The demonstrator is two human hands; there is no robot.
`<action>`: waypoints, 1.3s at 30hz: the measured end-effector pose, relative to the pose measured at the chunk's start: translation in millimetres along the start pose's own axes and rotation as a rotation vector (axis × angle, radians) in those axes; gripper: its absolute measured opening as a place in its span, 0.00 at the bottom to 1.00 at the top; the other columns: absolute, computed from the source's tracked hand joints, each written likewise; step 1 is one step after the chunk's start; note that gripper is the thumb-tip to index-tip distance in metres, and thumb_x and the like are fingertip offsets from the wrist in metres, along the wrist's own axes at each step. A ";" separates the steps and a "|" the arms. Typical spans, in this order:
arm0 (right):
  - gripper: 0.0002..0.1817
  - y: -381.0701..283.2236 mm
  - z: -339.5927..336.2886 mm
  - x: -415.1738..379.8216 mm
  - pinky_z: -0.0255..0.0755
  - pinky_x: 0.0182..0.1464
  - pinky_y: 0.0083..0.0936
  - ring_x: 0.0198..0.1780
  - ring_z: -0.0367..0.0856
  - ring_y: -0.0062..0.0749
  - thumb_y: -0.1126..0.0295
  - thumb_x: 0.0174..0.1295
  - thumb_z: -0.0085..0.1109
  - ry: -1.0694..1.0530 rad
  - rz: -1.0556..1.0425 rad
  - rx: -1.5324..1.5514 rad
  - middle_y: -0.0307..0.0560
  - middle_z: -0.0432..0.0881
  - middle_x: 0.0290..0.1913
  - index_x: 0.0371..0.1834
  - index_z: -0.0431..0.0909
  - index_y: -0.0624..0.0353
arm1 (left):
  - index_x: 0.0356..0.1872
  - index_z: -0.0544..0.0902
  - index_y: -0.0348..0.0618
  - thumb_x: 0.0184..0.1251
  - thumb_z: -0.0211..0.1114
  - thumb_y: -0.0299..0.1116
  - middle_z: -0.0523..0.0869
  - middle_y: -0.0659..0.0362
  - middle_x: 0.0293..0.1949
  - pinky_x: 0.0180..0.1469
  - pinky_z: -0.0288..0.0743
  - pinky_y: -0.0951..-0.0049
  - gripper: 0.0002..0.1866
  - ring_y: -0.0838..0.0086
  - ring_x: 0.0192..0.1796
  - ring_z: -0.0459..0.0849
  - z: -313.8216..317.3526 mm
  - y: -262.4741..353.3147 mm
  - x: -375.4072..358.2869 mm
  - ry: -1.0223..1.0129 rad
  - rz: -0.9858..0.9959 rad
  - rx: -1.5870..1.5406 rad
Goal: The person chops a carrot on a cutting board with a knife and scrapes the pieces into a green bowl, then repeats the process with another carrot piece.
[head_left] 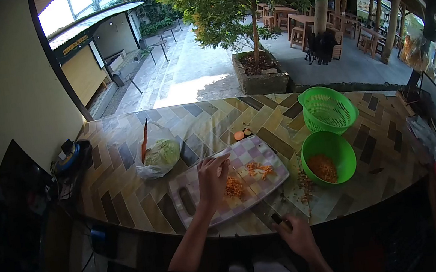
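Observation:
Over the checkered cutting board (256,152) I raise my left hand (213,179), its fingers stretched to the right and nothing visible in them. Diced carrot (233,187) lies on the board just right of that hand, and carrot strips (259,170) form a second small pile farther right. At the table's front edge my right hand (297,234) is closed around what looks like a knife (279,220); a short dark end and a tan part stick out, and no blade shows clearly. A green bowl (349,165) right of the board holds shredded orange pieces (322,169).
A green colander (328,108) stands behind the bowl. Peel scraps (306,187) lie between bowl and board. A plastic bag (148,171) holds a pale green vegetable (162,153) and a long carrot (145,140). A cut carrot piece (239,135) sits behind the board.

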State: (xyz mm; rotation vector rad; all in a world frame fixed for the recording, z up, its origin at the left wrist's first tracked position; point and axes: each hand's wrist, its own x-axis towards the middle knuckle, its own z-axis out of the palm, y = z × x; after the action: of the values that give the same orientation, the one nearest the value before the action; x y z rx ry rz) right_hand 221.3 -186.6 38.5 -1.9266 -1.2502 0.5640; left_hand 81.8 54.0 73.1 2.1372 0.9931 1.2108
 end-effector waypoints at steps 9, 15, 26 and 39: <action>0.13 5.8 -20.2 2.4 0.60 0.20 0.18 0.18 0.70 0.14 0.64 0.70 0.61 0.112 0.135 0.350 0.35 0.73 0.17 0.36 0.76 0.64 | 0.43 0.86 0.36 0.56 0.71 0.26 0.87 0.47 0.42 0.53 0.76 0.60 0.13 0.51 0.49 0.83 67.0 -25.4 20.3 -0.554 0.234 -0.097; 0.14 6.7 -27.5 -0.2 0.59 0.19 0.17 0.17 0.69 0.13 0.64 0.70 0.60 0.130 0.176 0.410 0.35 0.73 0.17 0.31 0.73 0.61 | 0.35 0.87 0.36 0.53 0.72 0.26 0.86 0.49 0.36 0.47 0.77 0.62 0.08 0.54 0.44 0.84 111.1 -34.2 35.4 -0.723 0.338 -0.062; 0.13 8.3 -35.9 -4.1 0.64 0.25 0.22 0.21 0.73 0.17 0.65 0.69 0.61 0.092 0.276 0.405 0.38 0.75 0.18 0.31 0.74 0.63 | 0.29 0.85 0.32 0.55 0.66 0.27 0.86 0.46 0.29 0.38 0.77 0.63 0.07 0.54 0.33 0.85 113.5 -31.1 37.5 -0.738 0.275 -0.227; 0.14 9.0 -34.1 -2.9 0.64 0.25 0.21 0.22 0.72 0.17 0.64 0.69 0.61 0.046 0.260 0.433 0.37 0.74 0.18 0.31 0.75 0.63 | 0.34 0.82 0.33 0.61 0.62 0.23 0.83 0.48 0.36 0.48 0.73 0.60 0.04 0.53 0.45 0.80 102.6 -41.1 33.1 -0.592 0.412 -0.078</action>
State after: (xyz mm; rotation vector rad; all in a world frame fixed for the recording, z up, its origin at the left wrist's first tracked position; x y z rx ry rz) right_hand 249.2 -203.4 52.3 -1.7255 -0.7725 0.8426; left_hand 167.9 99.2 11.2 2.4848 0.2555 0.6745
